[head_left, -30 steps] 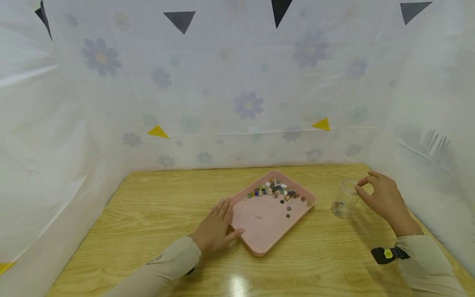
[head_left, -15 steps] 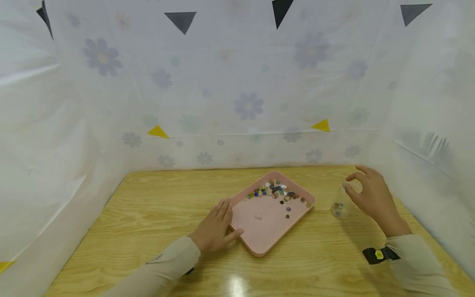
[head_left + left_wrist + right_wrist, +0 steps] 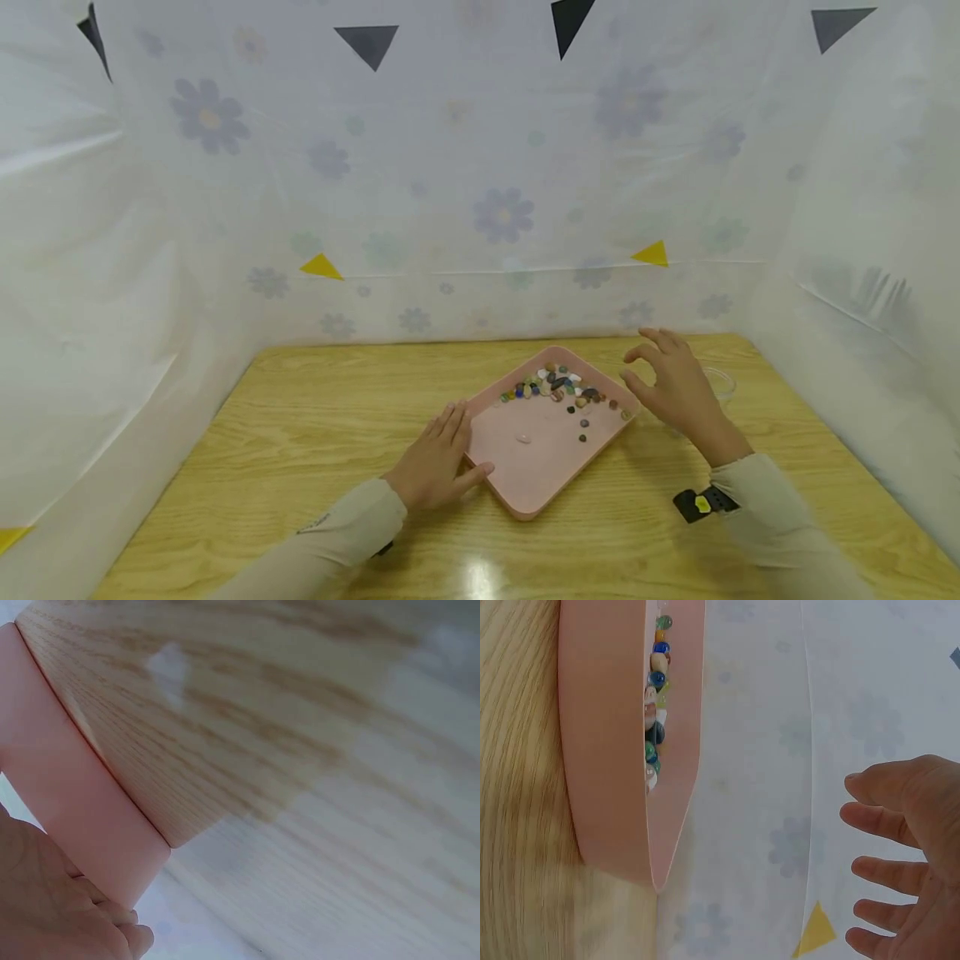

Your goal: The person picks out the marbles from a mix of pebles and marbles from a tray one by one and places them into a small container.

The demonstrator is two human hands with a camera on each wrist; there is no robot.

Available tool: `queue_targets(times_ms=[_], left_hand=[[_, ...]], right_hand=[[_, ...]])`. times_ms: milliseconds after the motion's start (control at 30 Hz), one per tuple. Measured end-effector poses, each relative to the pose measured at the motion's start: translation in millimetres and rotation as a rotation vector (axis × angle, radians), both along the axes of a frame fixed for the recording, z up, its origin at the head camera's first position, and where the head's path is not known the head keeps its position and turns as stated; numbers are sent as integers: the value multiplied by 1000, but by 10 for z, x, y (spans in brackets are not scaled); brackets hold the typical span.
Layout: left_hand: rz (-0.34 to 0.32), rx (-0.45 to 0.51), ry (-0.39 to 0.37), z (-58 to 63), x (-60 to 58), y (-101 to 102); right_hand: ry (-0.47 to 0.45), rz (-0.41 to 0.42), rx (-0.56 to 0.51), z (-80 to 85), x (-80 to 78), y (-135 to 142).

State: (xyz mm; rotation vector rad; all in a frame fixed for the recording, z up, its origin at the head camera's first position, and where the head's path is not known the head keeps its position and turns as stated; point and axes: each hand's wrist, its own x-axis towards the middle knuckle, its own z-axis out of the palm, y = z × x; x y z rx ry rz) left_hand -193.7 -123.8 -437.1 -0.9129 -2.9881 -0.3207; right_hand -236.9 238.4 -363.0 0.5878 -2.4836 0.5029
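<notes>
A pink tray (image 3: 517,487) lies on the wooden table, with marbles and pebbles (image 3: 557,383) gathered toward its far side and several lying apart. My left hand (image 3: 429,468) rests along the tray's left edge, fingers straight and thumb over the near side. Above the tray's right corner is my right hand (image 3: 678,398), its fingers loosely bent and nothing between them. Behind that hand a clear glass jar (image 3: 731,385) shows only its rim and part of its side. In the right wrist view, the fingers stand apart beyond the tray wall (image 3: 604,742).
White flower-patterned sheeting (image 3: 450,167) encloses the table (image 3: 315,417) at the back and both sides. Black and yellow triangles are stuck on it. Bare wood lies left of the tray and in front of it.
My right hand has moved left from the jar's mouth to the tray's right corner, and its fingertips have come apart. The left hand and the tray stay put.
</notes>
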Motion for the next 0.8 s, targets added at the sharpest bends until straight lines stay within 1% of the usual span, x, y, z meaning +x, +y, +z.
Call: queue_targets(times_ms=[233,367,467,533,633,800], left_hand=[[2,1,7,-20,-6,1],[-2,3,10,-22,-8,-1],[-7,3,13,-21,-12,-3],[-8,-2,15,-24,-16,-5],[-8,-3,13,-25,-21,-6],[-10,4,7,-8,-11,-2]], right_hand=[[-35,76,27,-38,-93,-396],[-27,116,66,-125,-151,-588],[-55,146,102,-201,-186,-730],[-91,165,122,-248,-205,-824],[-131,181,154,-343,-238,-949],[-138,186,209,-502,-294,-1120]])
